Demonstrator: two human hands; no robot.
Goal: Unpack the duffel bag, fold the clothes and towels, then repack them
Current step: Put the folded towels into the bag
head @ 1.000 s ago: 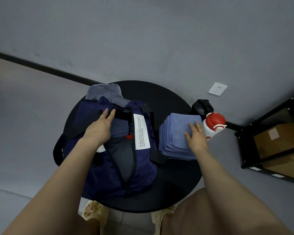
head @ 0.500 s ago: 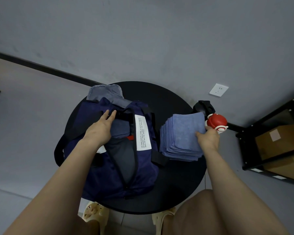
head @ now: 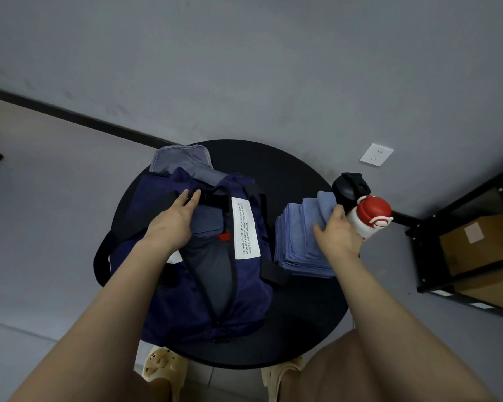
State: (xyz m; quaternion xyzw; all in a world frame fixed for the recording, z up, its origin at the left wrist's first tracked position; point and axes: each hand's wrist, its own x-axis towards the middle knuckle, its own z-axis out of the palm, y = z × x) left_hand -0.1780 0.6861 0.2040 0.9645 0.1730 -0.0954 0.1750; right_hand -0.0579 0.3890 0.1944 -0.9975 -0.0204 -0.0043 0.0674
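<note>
My right hand [head: 336,233] pinches the folded blue cloth stack's [head: 301,242] top layers — lift squarely; flat left hand [head: 173,220] holds the navy fabric duffel bag [head: 244,285] open.

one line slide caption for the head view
Left hand holds the navy duffel bag open while right hand lifts a folded blue towel.

- The duffel bag [head: 198,274] at 9 o'clock on the table looks like thin navy woven cloth, faintly sheeny and creased, with matt black webbing straps [head: 269,268].
- Its white label [head: 244,229] looks like smooth printed fabric.
- The stacked towels [head: 301,242] at 3 o'clock are soft, matt blue cloth with a fine nap.
- The round table [head: 296,326] has a smooth, matt black top.
- The bottle [head: 366,216] at 2 o'clock looks like glossy red and white plastic.
- The box [head: 482,242] at 3 o'clock is matt brown cardboard.
</note>
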